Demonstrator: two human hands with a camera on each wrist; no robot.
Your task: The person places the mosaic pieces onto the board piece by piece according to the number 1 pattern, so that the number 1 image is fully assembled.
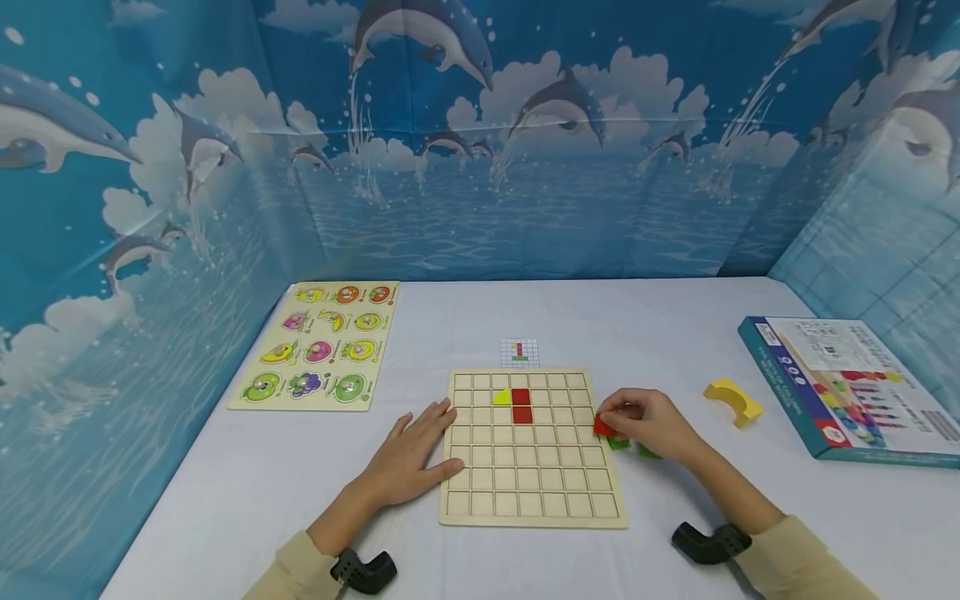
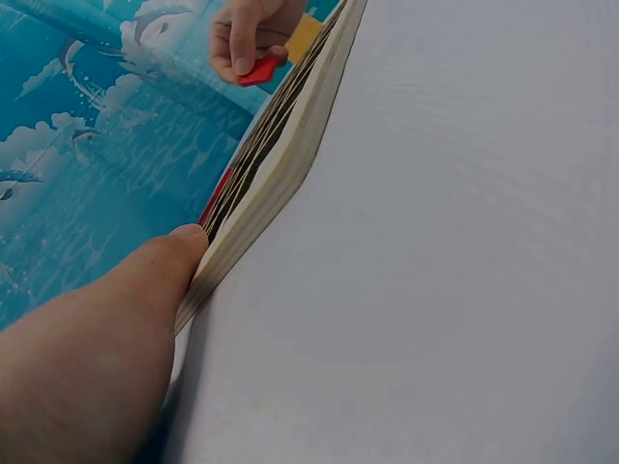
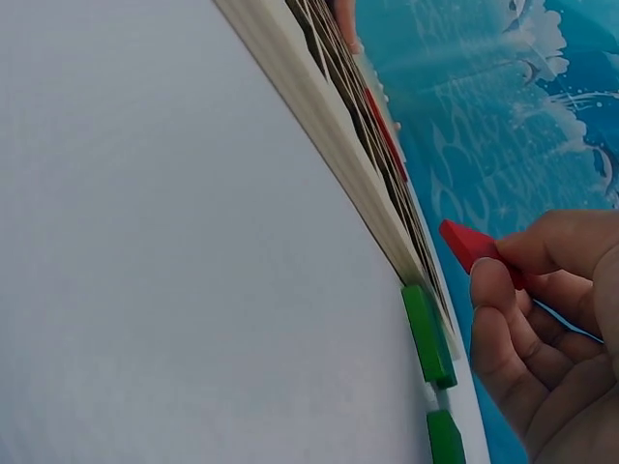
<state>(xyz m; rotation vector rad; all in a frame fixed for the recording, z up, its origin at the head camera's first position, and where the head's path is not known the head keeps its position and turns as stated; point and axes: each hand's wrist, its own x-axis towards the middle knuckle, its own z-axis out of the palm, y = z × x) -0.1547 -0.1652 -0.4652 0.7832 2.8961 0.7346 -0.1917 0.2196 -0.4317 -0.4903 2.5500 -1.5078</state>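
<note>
Head view: your right hand (image 1: 651, 423) pinches small red flat block (image 1: 602, 427), raised by right edge of beige wooden grid board (image 1: 536, 481); two flat green blocks (image 1: 618, 444) below. Your left hand (image 1: 408, 462), fingers extended, rests on left edge. Teal-sided cardboard box (image 1: 888, 383) farther right: printing too small to read.

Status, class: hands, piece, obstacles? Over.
Left hand touching left edge of pale wooden grid board. Right hand pinching flat red block near its right edge. Two green blocks alongside; bare squares unobstructed.
</note>
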